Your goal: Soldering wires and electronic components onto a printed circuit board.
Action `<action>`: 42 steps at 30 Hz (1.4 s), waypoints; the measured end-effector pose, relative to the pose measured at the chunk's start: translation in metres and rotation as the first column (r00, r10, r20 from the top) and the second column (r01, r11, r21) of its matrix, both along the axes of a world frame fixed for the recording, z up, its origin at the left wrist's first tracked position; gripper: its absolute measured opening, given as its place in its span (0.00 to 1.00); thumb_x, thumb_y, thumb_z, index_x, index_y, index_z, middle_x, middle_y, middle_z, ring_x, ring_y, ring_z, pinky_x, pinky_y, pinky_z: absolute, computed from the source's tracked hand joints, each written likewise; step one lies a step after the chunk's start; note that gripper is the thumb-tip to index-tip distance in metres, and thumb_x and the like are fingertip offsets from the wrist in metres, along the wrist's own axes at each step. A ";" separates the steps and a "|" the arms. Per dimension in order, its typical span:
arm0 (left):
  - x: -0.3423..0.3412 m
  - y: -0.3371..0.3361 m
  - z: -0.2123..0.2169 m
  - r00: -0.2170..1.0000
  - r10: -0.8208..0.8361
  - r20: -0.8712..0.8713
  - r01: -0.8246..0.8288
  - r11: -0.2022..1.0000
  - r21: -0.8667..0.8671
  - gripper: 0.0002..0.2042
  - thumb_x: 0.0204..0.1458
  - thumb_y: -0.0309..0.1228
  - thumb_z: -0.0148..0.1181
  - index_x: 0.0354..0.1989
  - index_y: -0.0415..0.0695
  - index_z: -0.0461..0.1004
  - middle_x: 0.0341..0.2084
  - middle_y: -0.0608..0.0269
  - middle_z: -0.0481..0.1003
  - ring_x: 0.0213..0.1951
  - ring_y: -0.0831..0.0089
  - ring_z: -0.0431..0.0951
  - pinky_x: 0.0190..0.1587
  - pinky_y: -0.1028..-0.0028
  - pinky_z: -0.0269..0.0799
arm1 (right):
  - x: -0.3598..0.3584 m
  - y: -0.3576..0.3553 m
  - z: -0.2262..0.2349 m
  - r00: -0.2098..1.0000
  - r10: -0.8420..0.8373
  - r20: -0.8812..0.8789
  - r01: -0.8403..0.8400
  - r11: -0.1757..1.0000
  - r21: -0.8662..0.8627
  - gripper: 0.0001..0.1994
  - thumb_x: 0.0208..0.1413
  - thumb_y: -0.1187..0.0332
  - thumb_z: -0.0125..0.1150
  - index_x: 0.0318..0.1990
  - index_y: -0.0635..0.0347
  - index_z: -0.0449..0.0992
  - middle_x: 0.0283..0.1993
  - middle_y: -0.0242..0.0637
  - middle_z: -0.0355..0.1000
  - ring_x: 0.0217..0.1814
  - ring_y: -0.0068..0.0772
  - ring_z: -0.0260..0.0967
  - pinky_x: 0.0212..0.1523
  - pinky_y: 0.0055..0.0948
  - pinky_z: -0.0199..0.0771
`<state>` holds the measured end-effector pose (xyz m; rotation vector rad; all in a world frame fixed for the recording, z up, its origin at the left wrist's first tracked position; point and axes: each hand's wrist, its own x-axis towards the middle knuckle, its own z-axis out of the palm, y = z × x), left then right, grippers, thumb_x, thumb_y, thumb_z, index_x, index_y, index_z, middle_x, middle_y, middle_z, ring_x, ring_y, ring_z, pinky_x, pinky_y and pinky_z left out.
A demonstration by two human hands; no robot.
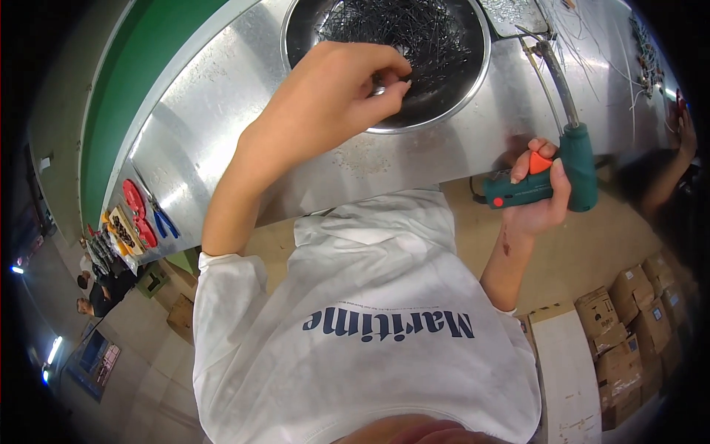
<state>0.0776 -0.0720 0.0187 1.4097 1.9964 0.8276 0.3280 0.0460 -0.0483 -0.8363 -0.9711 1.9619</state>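
Observation:
My left hand (325, 100) is over the near left rim of a round steel bowl (452, 117). Its thumb and fingertips come together in a pinch; what they hold, if anything, is too small to make out. Inside the bowl lies a tangled heap of thin black wire-like pieces (399, 29). On the right, my right hand (543, 203) grips a green soldering gun (580, 166) by its handle, with fingers at the orange trigger (540, 163). The gun's metal barrel points away from me, past the bowl's right side, its tip near a metal tray (514, 16).
The steel table (200, 103) curves across the view. At its left end lie blue-handled pliers (166, 222), red tool parts (137, 211) and a small box of dark pieces (124, 231). Loose white wires (610, 55) spread at the far right. Cardboard boxes (621, 355) stand on the floor, lower right. Another person's arm (677, 159) shows at the right edge.

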 end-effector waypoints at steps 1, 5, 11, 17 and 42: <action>-0.002 -0.002 0.001 0.996 0.034 0.088 -0.030 0.998 -0.054 0.09 0.48 0.27 0.59 0.36 0.36 0.76 0.18 0.55 0.73 0.20 0.67 0.72 0.26 0.71 0.68 | 0.000 0.000 0.001 1.000 -0.003 0.006 0.003 1.000 0.000 0.14 0.56 0.64 0.46 0.39 0.69 0.68 0.42 0.50 0.66 0.24 0.28 0.63 0.26 0.24 0.64; -0.009 -0.010 -0.001 0.988 0.058 0.141 -0.050 0.997 -0.056 0.09 0.53 0.25 0.59 0.40 0.36 0.76 0.25 0.69 0.76 0.23 0.88 0.65 0.25 0.83 0.63 | -0.002 0.000 0.001 1.000 0.000 -0.005 0.000 1.000 0.016 0.13 0.56 0.64 0.46 0.38 0.69 0.68 0.42 0.49 0.66 0.24 0.28 0.63 0.26 0.24 0.64; -0.014 -0.015 -0.005 0.984 0.052 0.168 -0.045 0.998 -0.043 0.10 0.55 0.26 0.57 0.44 0.35 0.75 0.30 0.67 0.77 0.29 0.85 0.73 0.34 0.84 0.69 | -0.005 -0.001 0.003 0.997 -0.061 0.038 0.062 0.998 -0.009 0.12 0.54 0.66 0.47 0.36 0.68 0.69 0.40 0.48 0.68 0.21 0.30 0.63 0.24 0.24 0.64; -0.018 -0.018 -0.005 0.978 0.106 0.179 -0.090 0.991 -0.096 0.12 0.56 0.25 0.56 0.48 0.36 0.73 0.32 0.65 0.77 0.34 0.81 0.76 0.40 0.81 0.72 | -0.002 -0.001 0.002 1.000 -0.004 -0.020 0.005 1.000 0.026 0.13 0.57 0.65 0.46 0.39 0.69 0.68 0.42 0.50 0.67 0.25 0.29 0.64 0.27 0.24 0.64; -0.002 -0.014 0.002 0.997 0.078 -0.024 -0.074 0.989 0.130 0.11 0.49 0.23 0.62 0.42 0.42 0.77 0.27 0.69 0.76 0.20 0.87 0.66 0.22 0.84 0.60 | -0.001 -0.001 -0.001 1.000 -0.018 -0.001 0.018 0.999 0.046 0.13 0.57 0.65 0.47 0.39 0.69 0.68 0.42 0.50 0.67 0.25 0.29 0.64 0.27 0.24 0.65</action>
